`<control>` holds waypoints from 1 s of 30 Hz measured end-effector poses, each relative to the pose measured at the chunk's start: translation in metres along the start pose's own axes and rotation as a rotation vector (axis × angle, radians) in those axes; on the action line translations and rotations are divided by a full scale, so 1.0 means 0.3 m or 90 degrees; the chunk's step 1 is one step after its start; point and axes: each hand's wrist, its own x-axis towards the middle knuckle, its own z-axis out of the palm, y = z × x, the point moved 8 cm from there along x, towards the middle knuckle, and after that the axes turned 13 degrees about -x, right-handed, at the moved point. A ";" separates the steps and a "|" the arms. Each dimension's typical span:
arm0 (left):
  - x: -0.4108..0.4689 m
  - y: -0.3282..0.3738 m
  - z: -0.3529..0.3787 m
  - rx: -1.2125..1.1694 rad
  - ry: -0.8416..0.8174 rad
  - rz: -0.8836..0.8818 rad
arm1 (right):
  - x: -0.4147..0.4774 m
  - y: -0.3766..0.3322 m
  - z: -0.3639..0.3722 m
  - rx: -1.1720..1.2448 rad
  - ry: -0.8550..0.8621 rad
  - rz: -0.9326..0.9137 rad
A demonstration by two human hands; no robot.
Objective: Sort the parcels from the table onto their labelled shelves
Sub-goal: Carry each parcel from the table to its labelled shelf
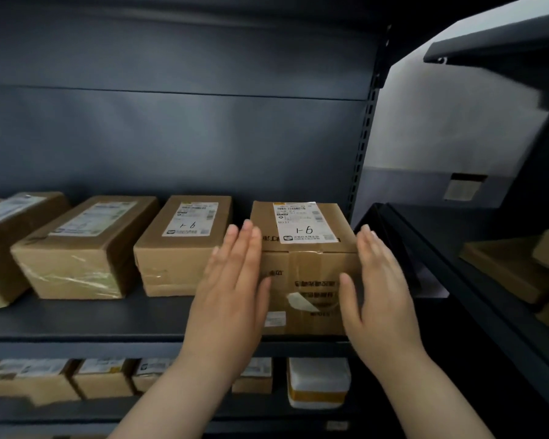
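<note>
A brown cardboard parcel (305,264) with a white label marked "1-9" rests at the right end of the dark metal shelf (76,321). My left hand (232,289) lies flat along the parcel's left side, fingers straight and together. My right hand (377,286) lies flat along its right side, thumb on the front face. Neither hand curls around the box; whether the palms press it I cannot tell. To the left stands another parcel marked "1-9" (181,245).
Two more brown parcels (83,248) (10,242) sit further left on the same shelf. The shelf below holds several small boxes (102,378) and a white padded packet (319,383). A slotted upright (362,147) bounds the shelf on the right; another rack (476,280) with parcels stands beyond.
</note>
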 end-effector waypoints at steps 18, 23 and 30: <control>0.139 -0.068 0.177 0.178 -0.072 0.039 | 0.137 -0.018 0.230 -0.098 -0.078 -0.100; 0.151 -0.080 0.196 0.179 -0.091 0.043 | 0.145 -0.024 0.235 -0.088 -0.092 -0.103; 0.130 -0.073 0.167 0.161 -0.142 0.019 | 0.108 -0.044 0.154 -0.084 -0.122 -0.017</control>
